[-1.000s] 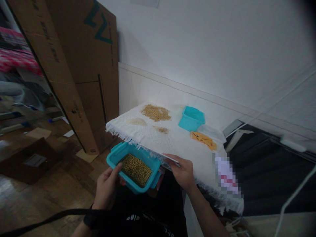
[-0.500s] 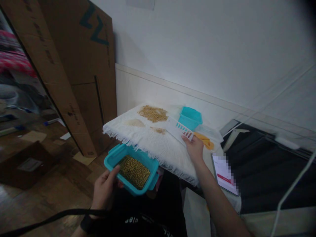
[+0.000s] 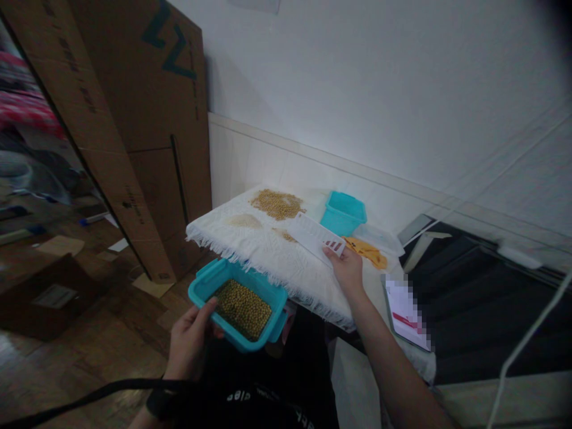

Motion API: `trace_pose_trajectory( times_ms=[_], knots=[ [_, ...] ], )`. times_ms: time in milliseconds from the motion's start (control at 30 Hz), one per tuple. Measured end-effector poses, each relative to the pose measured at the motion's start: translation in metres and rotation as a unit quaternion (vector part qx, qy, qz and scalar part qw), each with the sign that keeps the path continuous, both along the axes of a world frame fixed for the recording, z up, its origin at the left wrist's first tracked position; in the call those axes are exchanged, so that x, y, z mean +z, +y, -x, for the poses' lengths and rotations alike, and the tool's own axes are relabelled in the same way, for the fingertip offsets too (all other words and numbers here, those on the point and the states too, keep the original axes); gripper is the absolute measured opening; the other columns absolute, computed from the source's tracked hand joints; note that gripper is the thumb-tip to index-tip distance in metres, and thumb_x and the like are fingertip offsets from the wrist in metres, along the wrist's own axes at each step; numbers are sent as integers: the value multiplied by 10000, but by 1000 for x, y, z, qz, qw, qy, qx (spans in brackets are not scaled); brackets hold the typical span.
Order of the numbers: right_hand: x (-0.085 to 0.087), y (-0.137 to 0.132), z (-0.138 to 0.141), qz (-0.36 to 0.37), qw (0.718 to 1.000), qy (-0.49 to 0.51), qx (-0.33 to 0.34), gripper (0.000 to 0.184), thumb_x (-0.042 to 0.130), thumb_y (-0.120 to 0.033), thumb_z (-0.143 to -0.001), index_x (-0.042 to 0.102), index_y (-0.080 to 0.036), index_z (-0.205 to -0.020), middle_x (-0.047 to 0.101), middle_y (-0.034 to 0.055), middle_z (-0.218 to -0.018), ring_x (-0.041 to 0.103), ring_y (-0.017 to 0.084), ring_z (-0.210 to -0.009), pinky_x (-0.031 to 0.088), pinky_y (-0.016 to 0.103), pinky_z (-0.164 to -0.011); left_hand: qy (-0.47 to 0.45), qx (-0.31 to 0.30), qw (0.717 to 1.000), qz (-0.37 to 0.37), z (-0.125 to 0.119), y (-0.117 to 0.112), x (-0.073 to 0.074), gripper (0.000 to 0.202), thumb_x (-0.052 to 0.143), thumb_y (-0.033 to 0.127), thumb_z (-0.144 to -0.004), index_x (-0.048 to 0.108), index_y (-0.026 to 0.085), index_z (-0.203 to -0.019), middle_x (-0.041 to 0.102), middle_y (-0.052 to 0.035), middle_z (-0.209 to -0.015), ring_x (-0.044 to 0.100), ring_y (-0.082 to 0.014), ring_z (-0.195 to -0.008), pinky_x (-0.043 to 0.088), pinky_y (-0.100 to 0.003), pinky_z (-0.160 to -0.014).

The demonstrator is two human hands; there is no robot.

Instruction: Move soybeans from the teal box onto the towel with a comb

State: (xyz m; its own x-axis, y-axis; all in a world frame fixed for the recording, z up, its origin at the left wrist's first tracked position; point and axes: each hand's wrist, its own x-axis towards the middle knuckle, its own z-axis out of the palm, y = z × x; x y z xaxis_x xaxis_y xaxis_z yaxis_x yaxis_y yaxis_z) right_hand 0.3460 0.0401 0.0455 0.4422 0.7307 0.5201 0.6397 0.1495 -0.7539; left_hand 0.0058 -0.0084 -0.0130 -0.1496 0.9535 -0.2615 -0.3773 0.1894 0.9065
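Teal tub (image 3: 213, 281) of yellow-green beans (image 3: 243, 307): held in the air just off the near edge of the white cloth (image 3: 286, 256), toward its left end. Far rim lies close to the cloth's fringe; contact cannot be told.

Left hand (image 3: 192, 339), short of the cloth's near edge: closed on the tub's near left side, thumb over the rim, other fingers mostly hidden.

Right hand (image 3: 348, 271), above the right half of the cloth: narrow grip on the end of a white slotted plate (image 3: 310, 233), thumb on top. Plate slants over the middle of the cloth, far end next to a small brownish heap (image 3: 286, 235). Cannot tell whether it touches heap or cloth.

On the cloth: large heap of tan beans (image 3: 277, 204) toward the back left; pale fine heap (image 3: 243, 221) near the left end; second teal tub (image 3: 333, 223) upright at the back; orange cloth piece (image 3: 370, 253) and clear lid (image 3: 384, 239) at the right end. Tablet (image 3: 404, 310), screen blurred, at the near right corner. Tall cardboard box (image 3: 165, 107) stands left of the cloth.
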Motion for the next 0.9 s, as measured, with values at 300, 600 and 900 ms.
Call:
trace_pose_trajectory(
  times_ms=[300,600,900],
  knots=[
    [1,-3,1,7,1000,10,19,366,690,-503,-755,777,-178,-898,780,91,-910,723,290,-876,552,411,-800,15,-4,1000,-7,0,-1,2,330,775,432,-689,601,183,-557,570,25,-454,498,-117,-405,410,-234,-422],
    [2,-6,5,11,1000,16,21,385,699,-521,-740,779,-165,-863,779,104,-881,723,289,-840,557,405,-771,12,-3,1000,-4,-1,0,2,370,799,462,-654,573,185,-556,539,47,-445,493,-112,-396,415,-239,-414],
    [4,-8,8,9,1000,0,23,373,693,-524,-750,778,-178,-861,780,93,-877,728,285,-820,563,395,-747,18,3,1000,-6,-2,-1,5,361,787,456,-654,587,177,-542,544,36,-430,493,-108,-384,403,-239,-405]
  ],
)
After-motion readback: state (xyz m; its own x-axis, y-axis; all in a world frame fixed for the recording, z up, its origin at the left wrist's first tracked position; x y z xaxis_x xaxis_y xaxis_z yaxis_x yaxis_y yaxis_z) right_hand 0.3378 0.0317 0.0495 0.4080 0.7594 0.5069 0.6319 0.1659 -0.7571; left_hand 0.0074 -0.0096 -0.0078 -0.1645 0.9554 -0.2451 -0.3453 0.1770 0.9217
